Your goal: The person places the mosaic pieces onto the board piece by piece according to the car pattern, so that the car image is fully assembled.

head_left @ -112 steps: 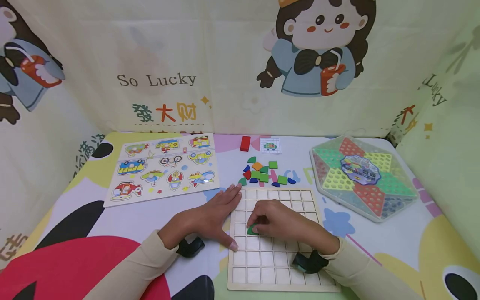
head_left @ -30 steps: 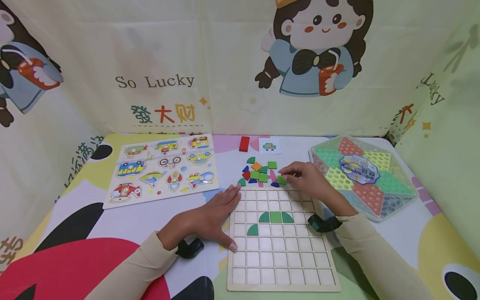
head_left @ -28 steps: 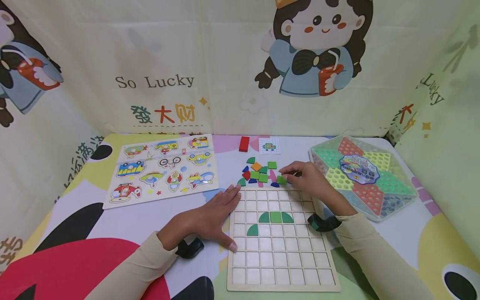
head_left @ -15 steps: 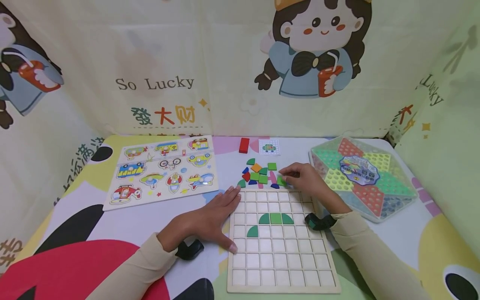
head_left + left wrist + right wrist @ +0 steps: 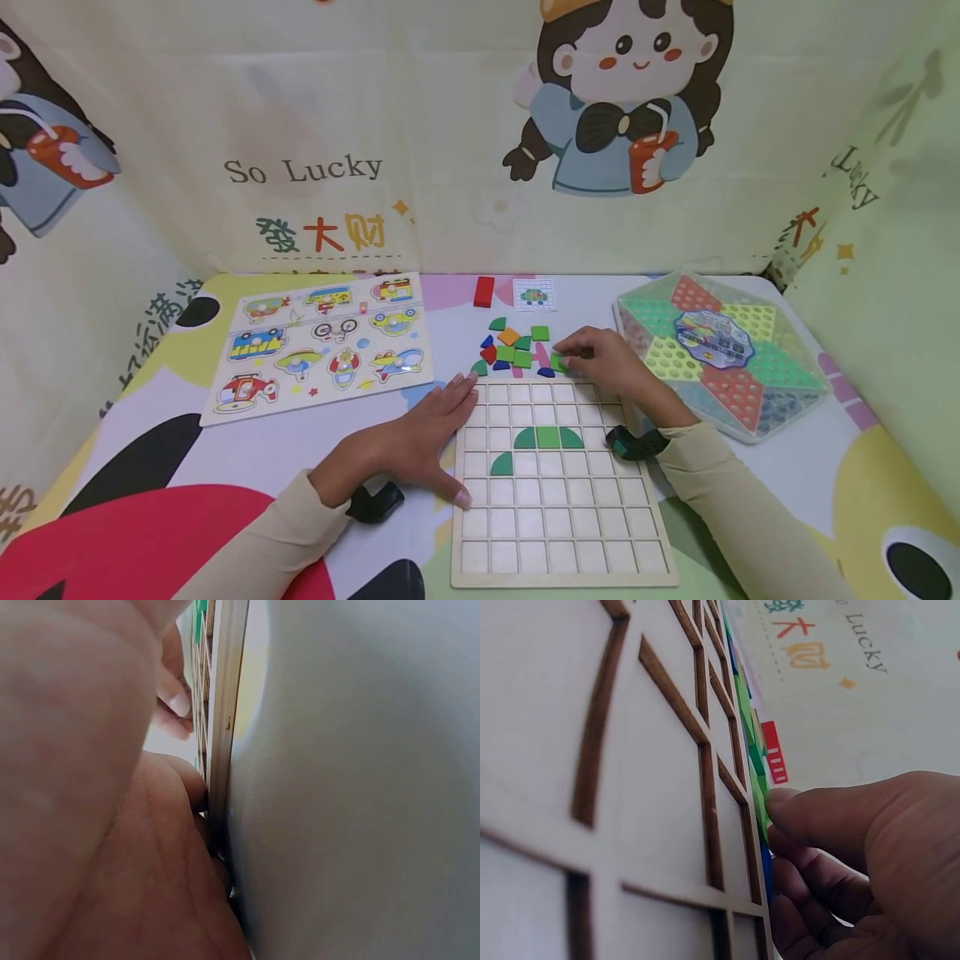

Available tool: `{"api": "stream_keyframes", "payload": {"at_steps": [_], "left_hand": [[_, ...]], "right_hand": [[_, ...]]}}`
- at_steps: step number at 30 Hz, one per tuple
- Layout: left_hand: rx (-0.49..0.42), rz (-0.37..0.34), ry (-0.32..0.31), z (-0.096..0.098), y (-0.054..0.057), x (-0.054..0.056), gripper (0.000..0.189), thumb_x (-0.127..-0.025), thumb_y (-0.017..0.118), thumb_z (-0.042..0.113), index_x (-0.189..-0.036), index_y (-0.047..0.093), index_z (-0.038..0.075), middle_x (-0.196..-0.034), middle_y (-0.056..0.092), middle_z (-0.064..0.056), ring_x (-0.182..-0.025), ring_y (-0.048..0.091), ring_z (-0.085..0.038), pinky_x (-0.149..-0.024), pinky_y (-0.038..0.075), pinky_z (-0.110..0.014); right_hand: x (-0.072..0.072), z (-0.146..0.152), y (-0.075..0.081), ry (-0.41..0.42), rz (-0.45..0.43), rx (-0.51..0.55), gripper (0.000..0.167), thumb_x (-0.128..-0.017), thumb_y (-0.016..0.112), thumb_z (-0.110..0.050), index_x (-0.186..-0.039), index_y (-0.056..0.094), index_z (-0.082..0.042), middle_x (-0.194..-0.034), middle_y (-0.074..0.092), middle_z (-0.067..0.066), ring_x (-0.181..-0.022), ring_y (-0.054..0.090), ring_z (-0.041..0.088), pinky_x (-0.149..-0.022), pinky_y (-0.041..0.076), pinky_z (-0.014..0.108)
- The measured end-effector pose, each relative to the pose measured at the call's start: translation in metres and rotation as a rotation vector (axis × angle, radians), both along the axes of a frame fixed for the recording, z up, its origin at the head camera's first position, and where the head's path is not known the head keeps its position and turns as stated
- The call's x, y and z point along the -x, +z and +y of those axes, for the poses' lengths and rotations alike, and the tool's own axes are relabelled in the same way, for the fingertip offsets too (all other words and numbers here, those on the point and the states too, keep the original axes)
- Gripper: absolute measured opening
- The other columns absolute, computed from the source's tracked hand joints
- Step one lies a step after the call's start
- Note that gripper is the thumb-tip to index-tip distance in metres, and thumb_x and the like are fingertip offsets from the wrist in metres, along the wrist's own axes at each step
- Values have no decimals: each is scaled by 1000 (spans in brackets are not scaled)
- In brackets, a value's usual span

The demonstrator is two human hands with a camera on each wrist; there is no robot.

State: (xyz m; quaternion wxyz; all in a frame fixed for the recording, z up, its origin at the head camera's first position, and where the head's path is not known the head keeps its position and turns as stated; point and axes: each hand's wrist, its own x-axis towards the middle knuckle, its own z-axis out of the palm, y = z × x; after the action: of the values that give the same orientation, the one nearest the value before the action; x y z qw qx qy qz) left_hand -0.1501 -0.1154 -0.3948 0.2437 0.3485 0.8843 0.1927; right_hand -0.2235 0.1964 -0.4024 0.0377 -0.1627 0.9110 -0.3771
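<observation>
My left hand lies with spread fingers along the left edge of a wooden grid board; its thumb rests on the frame. At the board's far right my right hand pinches a green square tile at the edge of a pile of loose tiles. In the right wrist view the thumb meets the green tile's edge, with a blue piece just beside the fingers. On the board lie a green square between two green quarter-circles, and another quarter-circle lower left.
Red, blue, orange and green loose tiles lie behind the board. Farther back are a red block and a small picture card. A vehicle puzzle board stands left; a hexagonal clear box stands right.
My right hand has released a green quarter-circle on the board and moved up and right to the loose tiles, where it stays over the past second. My left hand keeps its place.
</observation>
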Motion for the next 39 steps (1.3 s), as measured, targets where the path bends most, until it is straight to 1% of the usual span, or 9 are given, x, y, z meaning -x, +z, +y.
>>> {"api": "stream_keyframes", "payload": {"at_steps": [4, 9, 15, 18, 22, 24, 28, 34, 39], "left_hand": [[-2, 1, 0, -1, 0, 0, 126, -68, 75, 67, -157, 6, 10, -163, -9, 0, -146, -14, -16, -117, -3, -41], [-5, -2, 2, -1, -1, 0, 126, -68, 75, 67, -157, 6, 10, -163, -10, 0, -146, -15, -15, -117, -3, -40], [-7, 0, 6, -1, -1, 0, 126, -68, 75, 68, -157, 6, 11, -163, -9, 1, -146, -15, -15, -117, -3, -40], [-6, 3, 4, -1, -2, 0, 126, -68, 75, 67, -157, 6, 11, -163, -10, 1, -145, -15, -15, -116, -4, -40], [-3, 2, 2, -1, -2, 0, 126, -68, 75, 67, -157, 6, 11, -163, -10, 1, -145, -15, -15, -116, -4, -40], [-2, 3, 3, -1, -2, 0, 126, -68, 75, 67, -157, 7, 11, -163, -10, 1, -145, -15, -15, -116, -4, -40], [-5, 2, 4, -1, -2, 0, 126, -68, 76, 67, -157, 8, 10, -163, -9, 0, -146, -15, -15, -116, -4, -41], [-6, -2, 3, -1, -1, -1, 126, -68, 76, 66, -157, 7, 10, -163, -9, 0, -146, -14, -16, -117, -3, -41], [-10, -1, -2, -1, -1, 0, 126, -68, 76, 65, -157, 7, 9, -163, -9, -1, -146, -14, -18, -117, -2, -43]], "right_hand": [[-1, -1, 0, 9, 2, -23, 20, -89, 69, -3, -109, 73, -1, -104, 65, 10, -94, 58, 25, -84, 49, 42], [-1, -1, 0, 19, -37, -52, 24, -89, 70, -7, -113, 72, -1, -108, 63, 11, -100, 57, 27, -89, 48, 44], [0, -2, 1, 6, -63, -67, 25, -90, 69, -5, -115, 70, -2, -110, 62, 11, -101, 56, 28, -90, 48, 44], [0, -2, 1, 10, -65, -83, 27, -89, 70, -6, -116, 70, -3, -109, 61, 11, -98, 55, 27, -88, 47, 42], [0, -2, 0, 39, -59, -118, 28, -89, 70, -5, -117, 71, -3, -105, 60, 9, -91, 51, 26, -81, 45, 38], [0, -2, 1, 48, -56, -127, 27, -89, 70, -5, -116, 71, -4, -104, 60, 8, -90, 49, 26, -80, 44, 38], [-1, -2, 2, 45, -54, -105, 23, -90, 68, -5, -113, 72, -4, -103, 62, 7, -91, 51, 25, -82, 45, 38], [-1, 0, 0, 29, -13, -30, 20, -93, 63, -3, -110, 72, -4, -107, 67, 9, -94, 58, 24, -85, 50, 41], [-2, -1, 2, -9, 18, 10, 20, -93, 64, -3, -112, 72, -4, -108, 68, 10, -96, 60, 25, -86, 51, 43]]}}
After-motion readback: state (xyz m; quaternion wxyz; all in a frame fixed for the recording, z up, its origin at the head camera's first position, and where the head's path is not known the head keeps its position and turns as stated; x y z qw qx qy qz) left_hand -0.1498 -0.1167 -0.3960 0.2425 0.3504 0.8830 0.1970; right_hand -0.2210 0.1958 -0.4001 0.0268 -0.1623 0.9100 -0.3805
